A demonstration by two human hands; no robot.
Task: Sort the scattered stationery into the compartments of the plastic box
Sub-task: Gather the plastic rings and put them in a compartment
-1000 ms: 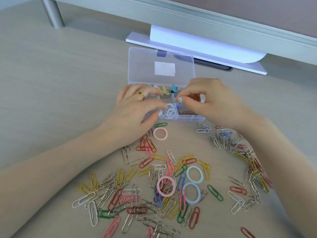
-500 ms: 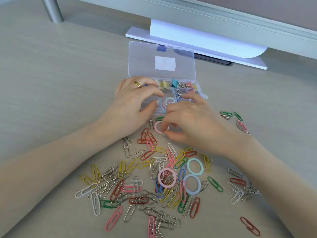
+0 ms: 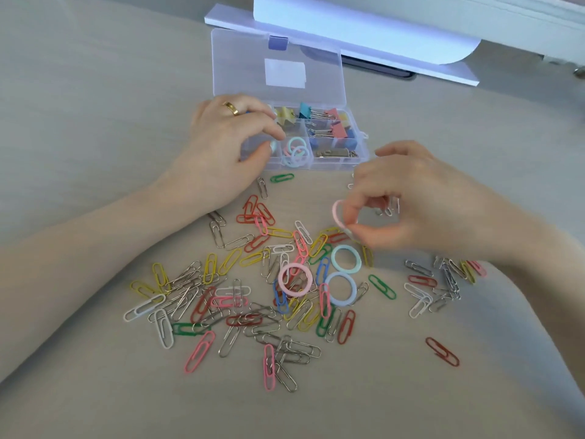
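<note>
The right hand point(image 3: 421, 201) pinches a pink ring point(image 3: 338, 213) between thumb and fingertips, lifted just above the bench point(image 3: 95, 122); most of the ring is hidden behind the fingers, and motion blur softens its edge. The left hand point(image 3: 224, 147) rests against the left end of the plastic box point(image 3: 316, 163), fingers curled loosely and gripping nothing I can see; it covers the leftmost compartments, so their contents cannot be told. The box's clear lid point(image 3: 278, 64) stands open behind. Pale rings point(image 3: 296, 151) lie in a front compartment, binder clips point(image 3: 316, 117) fill the back ones, and the metal bits right of the rings are too blurred to identify. Paper clips point(image 3: 240, 299) lie scattered in front, three rings among them, some hidden beneath the right forearm.
</note>
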